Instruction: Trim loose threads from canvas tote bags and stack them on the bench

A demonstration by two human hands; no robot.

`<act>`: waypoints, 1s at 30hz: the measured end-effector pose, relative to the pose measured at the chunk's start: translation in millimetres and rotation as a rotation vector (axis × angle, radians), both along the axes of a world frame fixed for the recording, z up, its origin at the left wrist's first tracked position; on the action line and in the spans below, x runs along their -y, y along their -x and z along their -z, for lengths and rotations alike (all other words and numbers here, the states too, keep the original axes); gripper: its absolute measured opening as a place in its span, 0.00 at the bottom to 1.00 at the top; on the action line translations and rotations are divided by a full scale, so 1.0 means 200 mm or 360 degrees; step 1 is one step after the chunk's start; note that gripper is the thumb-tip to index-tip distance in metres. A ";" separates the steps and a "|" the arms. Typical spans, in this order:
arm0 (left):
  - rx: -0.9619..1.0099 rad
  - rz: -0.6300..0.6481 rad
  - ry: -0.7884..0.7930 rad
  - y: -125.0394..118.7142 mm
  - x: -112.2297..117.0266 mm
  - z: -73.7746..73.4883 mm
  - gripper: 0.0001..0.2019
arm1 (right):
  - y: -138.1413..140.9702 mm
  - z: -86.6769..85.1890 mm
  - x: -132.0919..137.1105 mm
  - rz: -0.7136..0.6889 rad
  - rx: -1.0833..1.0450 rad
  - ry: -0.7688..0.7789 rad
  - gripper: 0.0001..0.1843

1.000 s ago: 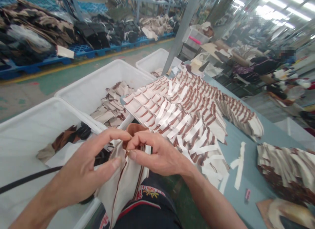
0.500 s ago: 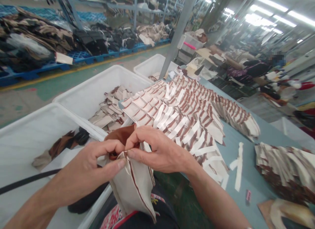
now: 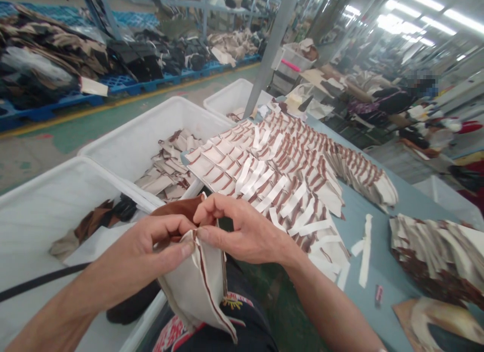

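Cream cloth point(image 3: 191, 286), its edge pinched by left hand point(image 3: 138, 253) and right hand point(image 3: 245, 231), seems mid-work, while similar pieces point(image 3: 282, 165) beyond the grip may be done or waiting.

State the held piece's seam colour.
The seam is brown on the off-white piece; best in head view.

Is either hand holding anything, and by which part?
The left hand and right hand both pinch a cream piece by its upper edge, at the brown seam.
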State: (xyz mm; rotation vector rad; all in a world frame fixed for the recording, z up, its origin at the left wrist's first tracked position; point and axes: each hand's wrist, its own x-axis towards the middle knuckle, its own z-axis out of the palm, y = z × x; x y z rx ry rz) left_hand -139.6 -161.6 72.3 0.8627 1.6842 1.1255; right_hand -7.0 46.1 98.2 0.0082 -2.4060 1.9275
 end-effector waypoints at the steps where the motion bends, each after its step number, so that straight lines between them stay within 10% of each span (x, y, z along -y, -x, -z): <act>1: 0.0033 0.0006 0.0025 0.00 0.00 0.00 0.20 | -0.01 0.01 0.00 0.0014 0.0012 -0.0006 0.07; 12: 0.0315 -0.0039 0.0062 -0.01 0.02 0.05 0.18 | -0.03 0.03 -0.01 -0.0050 -0.0127 -0.0353 0.12; 30: -0.0399 -0.0018 0.0109 -0.04 -0.06 0.01 0.18 | -0.04 0.00 0.04 -0.0018 0.0096 -0.0534 0.10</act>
